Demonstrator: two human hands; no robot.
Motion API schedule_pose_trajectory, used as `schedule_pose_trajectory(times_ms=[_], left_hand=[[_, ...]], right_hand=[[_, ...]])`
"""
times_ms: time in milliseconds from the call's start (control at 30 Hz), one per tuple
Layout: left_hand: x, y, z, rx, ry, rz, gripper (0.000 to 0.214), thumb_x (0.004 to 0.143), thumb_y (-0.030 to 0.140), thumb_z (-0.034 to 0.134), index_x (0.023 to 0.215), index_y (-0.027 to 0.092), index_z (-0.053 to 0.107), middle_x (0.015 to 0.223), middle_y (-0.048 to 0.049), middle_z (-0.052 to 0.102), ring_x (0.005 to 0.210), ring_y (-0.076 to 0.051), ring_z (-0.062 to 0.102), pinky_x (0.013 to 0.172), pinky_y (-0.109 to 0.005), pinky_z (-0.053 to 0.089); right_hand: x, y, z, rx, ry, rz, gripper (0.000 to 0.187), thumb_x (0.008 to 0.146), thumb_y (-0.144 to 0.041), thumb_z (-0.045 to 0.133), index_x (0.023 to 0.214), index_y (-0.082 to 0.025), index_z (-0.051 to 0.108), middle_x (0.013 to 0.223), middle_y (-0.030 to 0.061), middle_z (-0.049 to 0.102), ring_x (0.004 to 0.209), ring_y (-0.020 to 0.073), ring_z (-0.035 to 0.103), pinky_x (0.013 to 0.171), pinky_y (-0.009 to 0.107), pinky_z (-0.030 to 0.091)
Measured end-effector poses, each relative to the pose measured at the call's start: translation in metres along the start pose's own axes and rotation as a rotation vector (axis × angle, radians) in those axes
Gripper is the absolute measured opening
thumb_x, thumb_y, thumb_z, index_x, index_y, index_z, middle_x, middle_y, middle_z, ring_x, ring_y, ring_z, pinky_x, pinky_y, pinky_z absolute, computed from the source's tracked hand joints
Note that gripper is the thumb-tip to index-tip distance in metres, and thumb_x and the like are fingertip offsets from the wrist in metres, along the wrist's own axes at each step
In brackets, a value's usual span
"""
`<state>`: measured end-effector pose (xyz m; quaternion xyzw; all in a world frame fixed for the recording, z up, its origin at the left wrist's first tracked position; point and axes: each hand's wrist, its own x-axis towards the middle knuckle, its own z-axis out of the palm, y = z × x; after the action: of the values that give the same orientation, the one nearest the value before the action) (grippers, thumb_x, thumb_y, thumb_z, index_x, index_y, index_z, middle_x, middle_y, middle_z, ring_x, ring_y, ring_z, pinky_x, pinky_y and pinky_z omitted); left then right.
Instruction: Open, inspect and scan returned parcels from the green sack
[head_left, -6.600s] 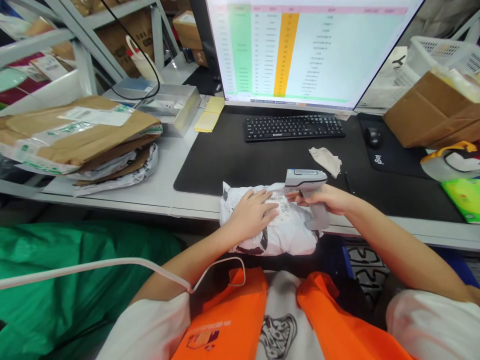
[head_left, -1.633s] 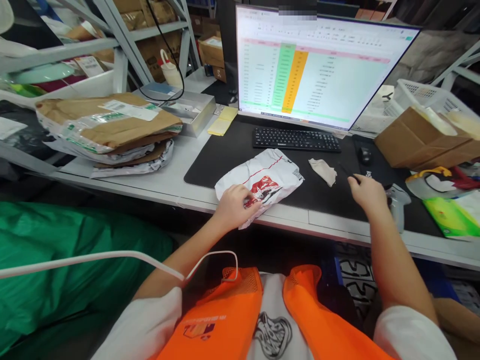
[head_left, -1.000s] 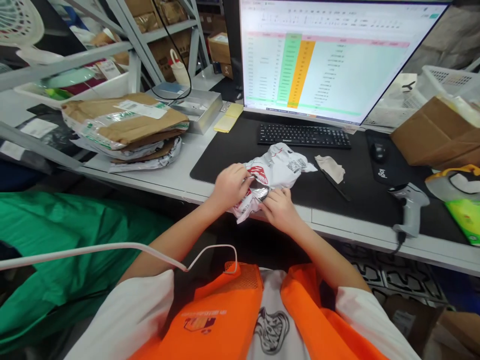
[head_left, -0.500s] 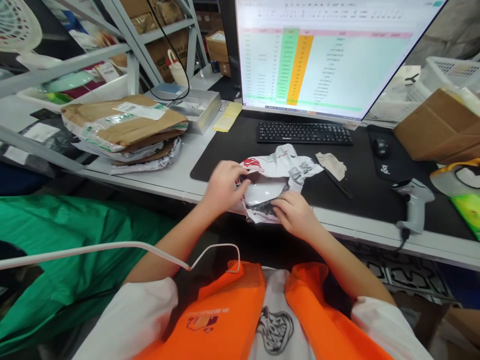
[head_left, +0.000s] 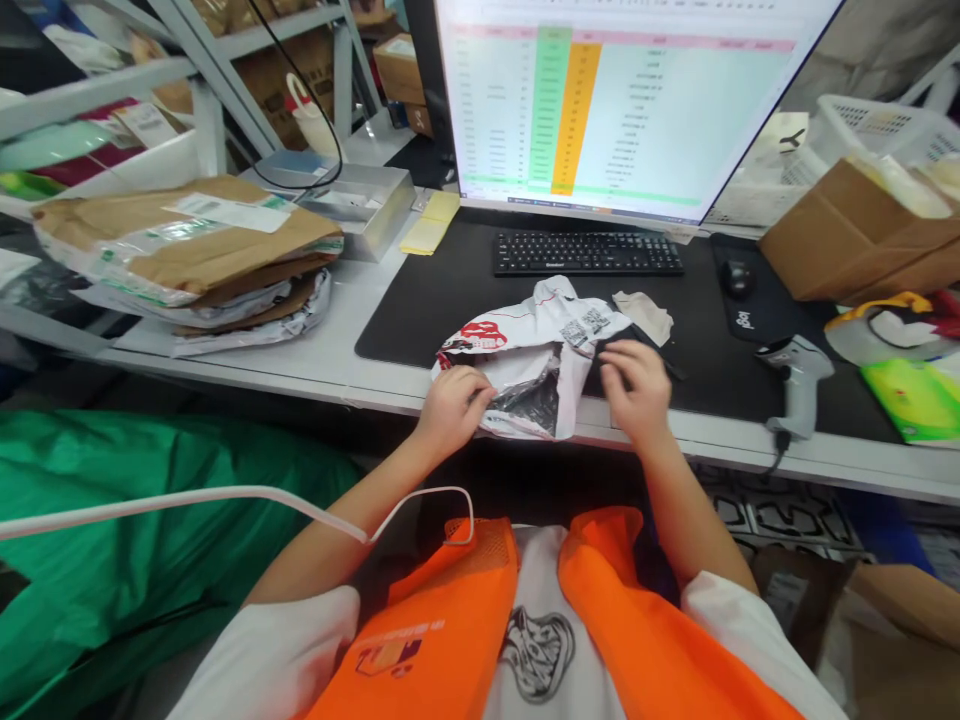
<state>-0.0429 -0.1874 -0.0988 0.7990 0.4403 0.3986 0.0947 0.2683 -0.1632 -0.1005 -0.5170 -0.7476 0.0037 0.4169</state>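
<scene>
A torn-open white plastic mailing bag (head_left: 525, 318) with red print and black codes lies at the desk's front edge. Its dark inner lining shows through the opening, along with something pale and glossy. My left hand (head_left: 454, 408) pinches the bag's near left rim between thumb and fingers. Just right of the bag, my right hand (head_left: 637, 392) hovers with fingers bent and apart, nothing visible in it. Beyond that hand lie a beige scrap (head_left: 646, 315) and a thin dark tool, mostly covered by the hand.
A keyboard (head_left: 589, 254) and a monitor (head_left: 630, 110) stand behind the bag. On the right are a mouse (head_left: 738, 278), a barcode scanner (head_left: 799, 390) and a cardboard box (head_left: 847, 235). Stacked parcels (head_left: 187, 245) sit to the left, by a metal rack.
My right hand has left the bag's near rim and moved right. My left hand has shifted down along the rim. The bag's opening gapes wider, showing more dark lining. The view has shifted slightly.
</scene>
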Motion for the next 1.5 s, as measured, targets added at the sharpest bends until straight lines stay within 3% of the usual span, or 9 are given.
schedule_pose_trajectory(times_ms=[133,267,500,600,800,1100,1233,1367,1500], left_hand=[[-0.001,-0.010,0.010,-0.131,0.077,0.009,0.020,0.100,0.029,0.057,0.083,0.021,0.062,0.086,-0.0053,0.072,0.085,-0.021,0.067,0.081,-0.037,0.053],[-0.002,-0.011,0.020,-0.150,0.060,-0.011,0.022,0.099,0.032,0.057,0.080,0.022,0.061,0.084,-0.0052,0.072,0.084,-0.021,0.067,0.082,-0.039,0.054],[-0.003,-0.006,0.021,-0.159,0.072,-0.031,0.023,0.101,0.032,0.052,0.082,0.022,0.061,0.088,-0.0066,0.072,0.087,-0.022,0.066,0.084,-0.039,0.053],[-0.001,-0.004,0.021,-0.148,0.021,-0.058,0.025,0.102,0.033,0.050,0.082,0.022,0.060,0.089,-0.0070,0.071,0.088,-0.022,0.066,0.086,-0.040,0.052],[0.000,-0.002,0.023,-0.153,0.027,-0.083,0.025,0.102,0.034,0.048,0.082,0.022,0.057,0.090,-0.0074,0.069,0.090,-0.023,0.064,0.087,-0.041,0.051],[-0.004,-0.007,0.027,-0.152,0.094,0.003,0.022,0.102,0.032,0.052,0.083,0.022,0.055,0.087,-0.0063,0.066,0.086,-0.022,0.061,0.082,-0.039,0.050],[-0.007,-0.010,0.030,-0.139,0.075,0.035,0.025,0.102,0.031,0.051,0.079,0.023,0.052,0.083,-0.0058,0.064,0.083,-0.022,0.059,0.080,-0.040,0.050],[-0.008,-0.009,0.030,-0.163,0.123,0.018,0.023,0.102,0.029,0.050,0.079,0.023,0.050,0.082,-0.0054,0.062,0.084,-0.022,0.059,0.080,-0.040,0.050],[0.006,0.003,0.023,-0.059,0.013,-0.036,0.023,0.098,0.030,0.055,0.077,0.023,0.048,0.079,-0.0049,0.060,0.082,-0.023,0.057,0.079,-0.039,0.049]], right_hand=[[0.011,0.064,-0.026,-0.399,-0.164,0.445,0.045,0.096,-0.039,0.053,0.126,-0.009,0.068,0.127,0.0237,0.067,0.119,0.0369,0.059,0.101,0.051,0.045],[0.024,0.088,-0.023,-0.621,-0.404,0.520,0.040,0.097,-0.036,0.053,0.116,-0.005,0.071,0.119,0.0270,0.067,0.112,0.0385,0.059,0.095,0.050,0.043],[-0.005,0.065,-0.059,-0.435,-0.130,0.592,0.039,0.097,-0.037,0.050,0.125,-0.011,0.057,0.102,0.0181,0.071,0.090,0.0312,0.066,0.079,0.040,0.048],[-0.029,0.026,-0.075,-0.288,-0.141,0.460,0.037,0.096,-0.043,0.055,0.123,-0.017,0.057,0.099,0.0139,0.072,0.089,0.0294,0.069,0.078,0.038,0.051],[-0.034,-0.054,-0.056,-0.214,-0.570,-0.112,0.040,0.108,-0.041,0.043,0.136,-0.023,0.065,0.101,0.0107,0.074,0.084,0.0248,0.070,0.071,0.034,0.051],[-0.004,-0.076,-0.030,-0.415,-0.578,-0.273,0.041,0.109,-0.041,0.048,0.137,-0.023,0.071,0.088,0.0097,0.070,0.068,0.0191,0.062,0.062,0.033,0.036],[0.014,-0.048,-0.030,-0.451,-0.564,-0.185,0.039,0.106,-0.045,0.052,0.134,-0.028,0.074,0.090,0.0085,0.074,0.070,0.0195,0.063,0.062,0.033,0.035],[0.028,0.014,-0.049,-0.549,-0.345,0.165,0.041,0.102,-0.045,0.054,0.129,-0.024,0.077,0.100,0.0116,0.076,0.085,0.0251,0.069,0.067,0.033,0.041],[0.018,0.051,-0.059,-0.359,-0.271,0.298,0.042,0.097,-0.045,0.058,0.120,-0.017,0.080,0.109,0.0135,0.078,0.100,0.0291,0.071,0.084,0.035,0.050]])
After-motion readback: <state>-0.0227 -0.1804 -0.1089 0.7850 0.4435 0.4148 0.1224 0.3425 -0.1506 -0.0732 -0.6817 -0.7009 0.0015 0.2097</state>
